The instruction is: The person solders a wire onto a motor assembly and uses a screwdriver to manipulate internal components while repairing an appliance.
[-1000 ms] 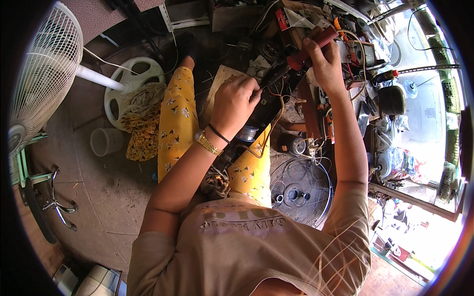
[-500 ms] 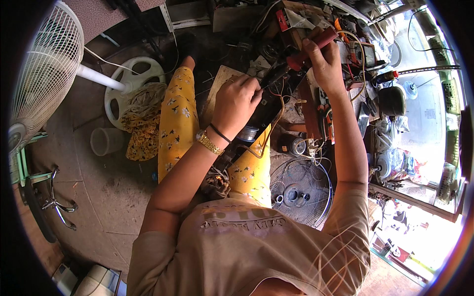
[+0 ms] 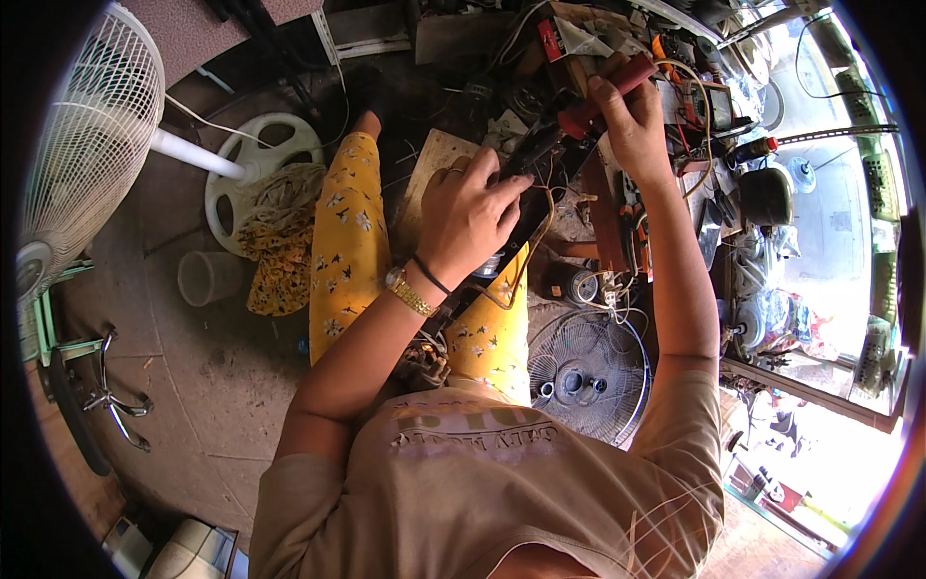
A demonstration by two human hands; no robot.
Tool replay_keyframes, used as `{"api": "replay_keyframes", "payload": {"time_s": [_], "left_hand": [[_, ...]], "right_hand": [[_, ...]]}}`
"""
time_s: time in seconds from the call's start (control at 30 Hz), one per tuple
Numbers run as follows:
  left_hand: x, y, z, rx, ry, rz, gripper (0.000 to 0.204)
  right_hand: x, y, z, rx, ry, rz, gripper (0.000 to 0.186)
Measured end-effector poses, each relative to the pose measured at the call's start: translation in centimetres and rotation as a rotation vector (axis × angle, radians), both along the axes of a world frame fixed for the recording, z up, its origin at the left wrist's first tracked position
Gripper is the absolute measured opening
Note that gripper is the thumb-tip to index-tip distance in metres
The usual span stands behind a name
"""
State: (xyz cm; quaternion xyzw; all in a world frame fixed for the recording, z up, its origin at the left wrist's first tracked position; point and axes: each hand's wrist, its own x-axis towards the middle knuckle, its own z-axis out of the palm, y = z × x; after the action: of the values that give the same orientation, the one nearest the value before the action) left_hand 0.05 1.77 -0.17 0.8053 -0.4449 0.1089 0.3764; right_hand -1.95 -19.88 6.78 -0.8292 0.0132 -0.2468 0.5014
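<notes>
Black metal makes up the long motor part point(image 3: 516, 207) lying across the lap, between the two yellow flowered trouser legs point(image 3: 349, 253); it looks heavy, rigid and greasy, best gripped along its bare middle. One left hand point(image 3: 466, 214) lies curled over it, fingers pressed down on top. One right hand point(image 3: 632, 121) is wrapped tight round a red-handled tool point(image 3: 600, 95), tip set toward the part's far end. Copper wire point(image 3: 535, 246) loops beside it, thin and easily bent. Around: one round fan grille point(image 3: 590, 372) on the floor, one white standing fan point(image 3: 87, 145), one plastic cup point(image 3: 207, 277).
</notes>
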Motion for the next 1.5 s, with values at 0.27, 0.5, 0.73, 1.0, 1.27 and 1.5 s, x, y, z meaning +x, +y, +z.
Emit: {"api": "replay_keyframes", "payload": {"time_s": [0.27,0.5,0.73,1.0,1.27,1.5], "left_hand": [[-0.4,0.3,0.0,0.108,-0.095,0.044,0.022],[-0.3,0.4,0.1,0.108,-0.124,0.021,0.024],[-0.1,0.3,0.6,0.162,-0.091,0.04,0.022],[-0.3,0.3,0.6,0.177,-0.081,0.049,0.024],[-0.4,0.4,0.3,0.163,-0.101,0.043,0.026],[-0.3,0.3,0.5,0.133,-0.071,0.05,0.023]], "right_hand": [[0.0,-0.1,0.0,-0.005,-0.006,0.001,0.015],[-0.5,0.5,1.1,0.122,0.03,-0.117,0.015],[-0.8,0.2,1.4,0.128,0.004,-0.128,0.015],[-0.5,-0.2,0.3,0.069,-0.026,-0.019,0.015],[-0.8,0.5,1.1,0.119,-0.036,-0.088,0.013],[-3.9,-2.8,2.2,0.347,-0.159,-0.516,0.027]]}}
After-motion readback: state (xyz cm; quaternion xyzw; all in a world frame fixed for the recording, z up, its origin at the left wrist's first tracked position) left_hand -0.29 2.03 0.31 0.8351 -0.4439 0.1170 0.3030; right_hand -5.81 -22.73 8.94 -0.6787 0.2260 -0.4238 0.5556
